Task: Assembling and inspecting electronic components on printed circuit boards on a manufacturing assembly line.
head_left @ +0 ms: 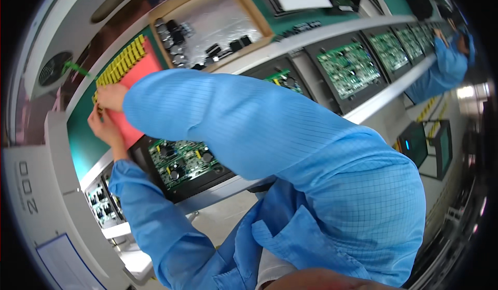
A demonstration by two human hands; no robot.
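Note:
Both my hands meet at the far left, by the near end of a row of small yellow block-shaped components (122, 61) with dark markings. These lie along the edge of a pink sheet (148, 61). My right hand (113, 97) reaches across with its fingers curled down onto the end of the row; its fingertips are closed around something largely hidden. Just below it, my left hand (107, 130) has thumb and forefinger raised toward the right fingertips, nearly pinched together. What lies between them is too small to make out. Beside the sheet sits a green circuit board (181, 163) in a black carrier.
A cardboard box (155, 20) holding black components stands beyond my right arm. More boards in carriers (347, 69) line the rail to the right, where a co-worker in a blue sleeve (448, 64) works. A white machine (31, 186) stands at left.

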